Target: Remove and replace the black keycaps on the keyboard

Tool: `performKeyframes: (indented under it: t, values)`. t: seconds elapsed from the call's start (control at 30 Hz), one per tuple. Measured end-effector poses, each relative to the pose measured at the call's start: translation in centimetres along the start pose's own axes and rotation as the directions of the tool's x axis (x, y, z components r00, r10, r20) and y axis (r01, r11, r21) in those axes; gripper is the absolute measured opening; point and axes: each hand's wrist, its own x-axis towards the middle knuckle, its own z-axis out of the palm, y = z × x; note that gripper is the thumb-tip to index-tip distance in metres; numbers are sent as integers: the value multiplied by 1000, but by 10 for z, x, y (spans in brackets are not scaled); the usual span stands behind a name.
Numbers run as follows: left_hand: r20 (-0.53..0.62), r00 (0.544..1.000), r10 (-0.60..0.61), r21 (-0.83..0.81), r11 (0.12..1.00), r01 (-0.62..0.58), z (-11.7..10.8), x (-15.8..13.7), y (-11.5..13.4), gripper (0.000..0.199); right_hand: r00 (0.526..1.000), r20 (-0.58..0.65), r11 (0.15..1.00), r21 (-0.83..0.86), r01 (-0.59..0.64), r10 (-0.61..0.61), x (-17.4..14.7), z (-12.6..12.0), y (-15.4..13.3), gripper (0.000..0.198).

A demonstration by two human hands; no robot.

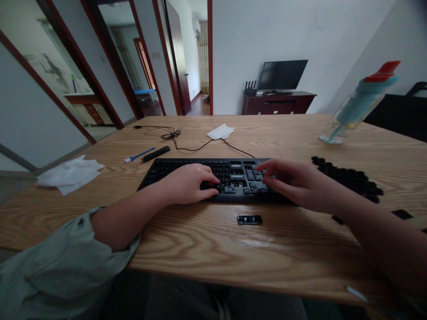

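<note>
A black keyboard (237, 195) lies in front of me. Many of its keycaps are off on the main block, while several remain toward the right side. My left hand (188, 183) rests on the middle of the keyboard, thumb and forefinger apart, with its other fingers hidden. Over the number pad, my right hand (296, 181) has its forefinger and thumb spread near the keys, and I see nothing between them. One long black keycap (249, 219) sits on the table below the keyboard, its underside seemingly up. Right of my right hand is a pile of loose black keycaps (350, 178).
Behind the keyboard lie a blue-handled brush (142, 154), a black bar (155, 154), a coiled cable (171, 134) and a folded white tissue (220, 131). More tissues (71, 173) are at the left. A tall bottle with a red top (360, 104) stands at the back right of the wooden table (187, 240).
</note>
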Motion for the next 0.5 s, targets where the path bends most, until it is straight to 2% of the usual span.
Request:
performKeyframes:
  t: [0.3, 0.5]
  values:
    - [-26, 995, 98, -56, 994, -99, 3, 0, -1, 19, 1000, 19, 1000, -15, 17, -17, 0, 2, 0, 28]
    - [-59, 994, 96, -60, 993, -99, 6, 0, 0, 15, 1000, 14, 1000, -14, 26, -25, 0, 3, -1, 28]
